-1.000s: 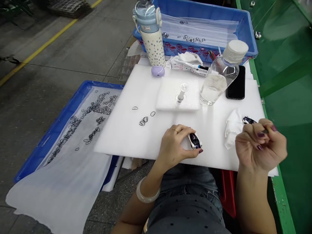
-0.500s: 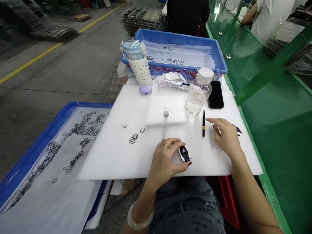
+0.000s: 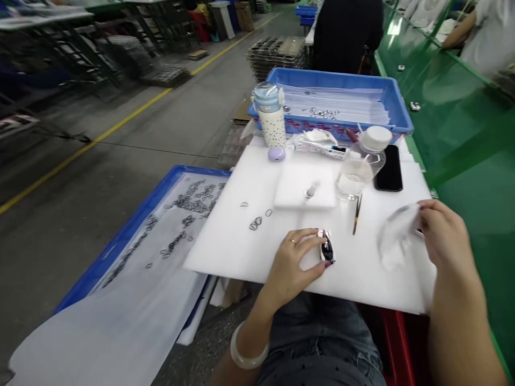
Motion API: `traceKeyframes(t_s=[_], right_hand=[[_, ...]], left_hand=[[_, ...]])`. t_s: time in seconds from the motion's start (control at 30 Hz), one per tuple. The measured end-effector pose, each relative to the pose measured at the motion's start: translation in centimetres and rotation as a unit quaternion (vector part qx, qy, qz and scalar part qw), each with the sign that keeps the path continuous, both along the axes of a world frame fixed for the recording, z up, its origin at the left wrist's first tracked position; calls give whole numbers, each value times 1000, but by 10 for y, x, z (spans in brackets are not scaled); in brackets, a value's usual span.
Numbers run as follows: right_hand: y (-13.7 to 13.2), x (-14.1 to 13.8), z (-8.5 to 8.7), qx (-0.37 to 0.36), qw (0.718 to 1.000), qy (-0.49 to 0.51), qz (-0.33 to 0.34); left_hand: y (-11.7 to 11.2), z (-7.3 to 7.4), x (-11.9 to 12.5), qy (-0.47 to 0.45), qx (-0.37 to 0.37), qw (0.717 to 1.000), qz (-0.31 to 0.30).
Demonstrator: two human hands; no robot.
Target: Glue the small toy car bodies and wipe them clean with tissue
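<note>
My left hand point(image 3: 296, 264) grips a small white toy car point(image 3: 326, 247) with a dark top, thumb at its near end and fingers at its far end, at the front of the white foam board point(image 3: 237, 252). Between the fingertips of my right hand point(image 3: 442, 228) hangs a thin white cloth or tissue point(image 3: 396, 236), its lower part on the board. Another object beneath my right hand is mostly hidden. Tweezers point(image 3: 357, 214) with dark and yellow parts lie between the two hands. Several thin black rings point(image 3: 255, 223) lie on the board's left side.
Behind stand a clear bottle point(image 3: 360, 166), a phone point(image 3: 388, 169), a dotted flask point(image 3: 272, 120), a purple case point(image 3: 277, 154) and a blue bin point(image 3: 341, 78). A small foam block point(image 3: 293, 185) is mid-board. A blue tray point(image 3: 116, 228) of rings sits left; a green conveyor point(image 3: 454, 155) runs right.
My right hand has lifted the white cloth from the board's right side. My left hand still holds the toy car. The whole view has shifted, so things appear further right.
</note>
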State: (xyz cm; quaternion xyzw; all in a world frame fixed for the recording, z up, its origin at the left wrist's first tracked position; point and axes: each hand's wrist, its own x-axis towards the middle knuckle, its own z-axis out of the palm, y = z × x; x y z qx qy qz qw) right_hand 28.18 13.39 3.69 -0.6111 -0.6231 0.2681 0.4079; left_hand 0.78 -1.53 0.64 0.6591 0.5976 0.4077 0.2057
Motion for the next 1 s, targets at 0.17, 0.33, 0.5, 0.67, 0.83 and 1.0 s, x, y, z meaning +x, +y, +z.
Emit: traceKeyframes(t_s=[0.17, 0.33, 0.5, 0.67, 0.83, 1.0], right_hand=[[-20, 11, 0, -93, 990, 76, -68], [-48, 18, -4, -35, 996, -78, -17], [-64, 25, -14, -25, 994, 83, -66], [-69, 31, -17, -40, 995, 71, -50], [-73, 33, -12, -40, 961, 260, -81], [-74, 38, -14, -16, 946, 262, -191]], left_hand=[[7, 5, -62, 121, -12, 962, 244], [27, 10, -93, 228, -94, 952, 183], [40, 12, -95, 285, -104, 943, 139], [41, 9, -97, 262, -103, 947, 156], [43, 10, -99, 252, -110, 947, 165], [34, 12, -90, 273, -76, 947, 150]])
